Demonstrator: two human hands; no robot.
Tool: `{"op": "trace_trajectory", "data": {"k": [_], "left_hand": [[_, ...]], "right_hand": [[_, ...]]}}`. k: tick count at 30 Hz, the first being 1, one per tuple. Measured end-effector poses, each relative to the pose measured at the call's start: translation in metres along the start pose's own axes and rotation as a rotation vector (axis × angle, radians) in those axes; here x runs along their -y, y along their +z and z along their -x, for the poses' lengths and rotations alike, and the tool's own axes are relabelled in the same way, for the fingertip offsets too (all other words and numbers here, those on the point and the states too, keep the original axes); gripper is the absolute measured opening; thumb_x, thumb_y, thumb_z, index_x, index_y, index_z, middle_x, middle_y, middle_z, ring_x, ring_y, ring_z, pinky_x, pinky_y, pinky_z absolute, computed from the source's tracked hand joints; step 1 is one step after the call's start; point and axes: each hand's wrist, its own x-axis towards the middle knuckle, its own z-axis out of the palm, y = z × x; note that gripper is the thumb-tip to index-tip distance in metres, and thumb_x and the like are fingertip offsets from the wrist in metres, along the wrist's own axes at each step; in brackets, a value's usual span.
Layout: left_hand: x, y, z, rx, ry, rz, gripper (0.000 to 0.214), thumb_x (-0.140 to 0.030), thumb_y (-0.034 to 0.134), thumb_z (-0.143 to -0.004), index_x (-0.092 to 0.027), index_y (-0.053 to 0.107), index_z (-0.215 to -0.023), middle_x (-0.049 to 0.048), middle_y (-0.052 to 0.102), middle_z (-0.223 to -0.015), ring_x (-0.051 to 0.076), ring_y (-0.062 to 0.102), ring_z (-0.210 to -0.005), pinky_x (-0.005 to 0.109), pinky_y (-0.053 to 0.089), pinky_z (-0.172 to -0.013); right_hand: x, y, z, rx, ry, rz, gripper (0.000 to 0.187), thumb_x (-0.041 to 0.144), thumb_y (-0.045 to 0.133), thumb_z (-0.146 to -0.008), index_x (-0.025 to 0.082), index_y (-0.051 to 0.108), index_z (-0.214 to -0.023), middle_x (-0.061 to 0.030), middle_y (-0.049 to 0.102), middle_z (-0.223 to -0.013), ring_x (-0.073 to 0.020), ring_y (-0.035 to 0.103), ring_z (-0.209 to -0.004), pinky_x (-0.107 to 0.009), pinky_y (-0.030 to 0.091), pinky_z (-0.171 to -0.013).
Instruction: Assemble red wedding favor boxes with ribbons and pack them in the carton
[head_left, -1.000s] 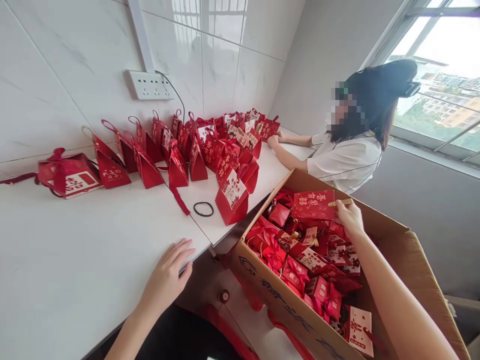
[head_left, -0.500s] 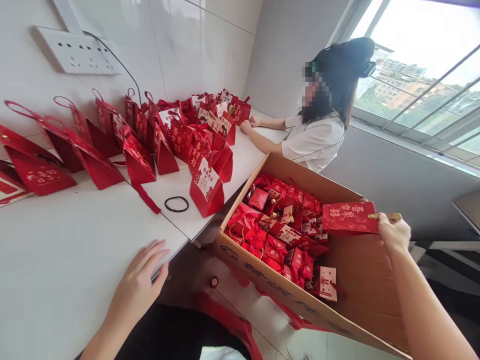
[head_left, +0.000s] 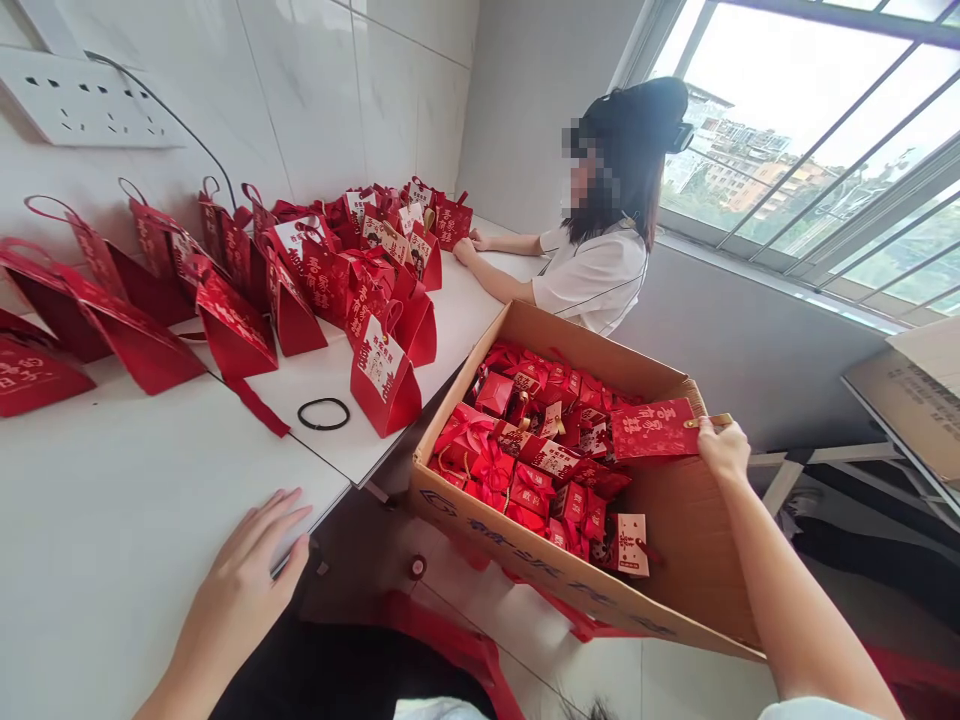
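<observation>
White table (head_left: 112,510): left hand (head_left: 244,570) loosely spread | right hand (head_left: 724,447) pinching 1 red box (head_left: 654,428) | tiled wall (head_left: 315,90) | barred window (head_left: 787,130)

A: What's the worker got on?
B: White top. Small white strip (head_left: 435,709) of it shows low centre, softly creased.
A: Sleeves?
B: White right sleeve (head_left: 814,709), just its edge in sight. Right forearm (head_left: 802,610) bare below it.
A: Left side?
B: Left forearm (head_left: 187,655) bare as far as I can see. Slim, tapers to the wrist.
A: Lower half?
B: Black garment (head_left: 337,665) over the lap, plain, dull finish. Trousers or skirt, can't tell.
A: Hands?
B: Left hand (head_left: 244,570), right hand (head_left: 724,447): both bare, slender fingers.
</observation>
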Motion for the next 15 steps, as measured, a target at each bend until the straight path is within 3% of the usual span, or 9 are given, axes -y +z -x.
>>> {"op": "trace_trajectory", "data": {"k": [4, 10, 15], "left_hand": [[0.003, 0.000, 0.001, -0.023, 0.038, -0.055, 0.028, -0.030, 0.040, -0.090, -0.020, 0.056, -0.110, 0.0075, 0.064, -0.117, 0.027, 0.061, -0.109, 0.040, 0.050, -0.094], [0.005, 0.002, 0.001, -0.092, 0.048, -0.083, 0.026, -0.031, 0.043, -0.088, -0.022, 0.059, -0.105, 0.0048, 0.067, -0.112, 0.024, 0.065, -0.102, 0.036, 0.054, -0.087], [0.006, 0.001, 0.001, -0.124, 0.034, -0.065, 0.022, -0.028, 0.046, -0.087, -0.023, 0.062, -0.101, 0.0041, 0.069, -0.110, 0.021, 0.067, -0.099, 0.033, 0.057, -0.084]], "right_hand": [[0.029, 0.029, -0.001, 0.059, 0.131, -0.190, 0.021, 0.031, 0.057, -0.090, 0.013, 0.060, -0.102, -0.0053, 0.063, -0.102, -0.0175, 0.061, -0.091, -0.038, 0.051, -0.081], [0.085, 0.083, 0.001, 0.167, 0.239, -0.562, 0.027, 0.032, 0.055, -0.092, 0.014, 0.058, -0.111, -0.0065, 0.062, -0.107, -0.0173, 0.063, -0.090, -0.036, 0.054, -0.077], [0.132, 0.128, 0.019, 0.265, 0.341, -0.772, 0.031, 0.032, 0.056, -0.091, 0.015, 0.055, -0.117, -0.0077, 0.060, -0.113, -0.0187, 0.062, -0.094, -0.038, 0.054, -0.079]]}}
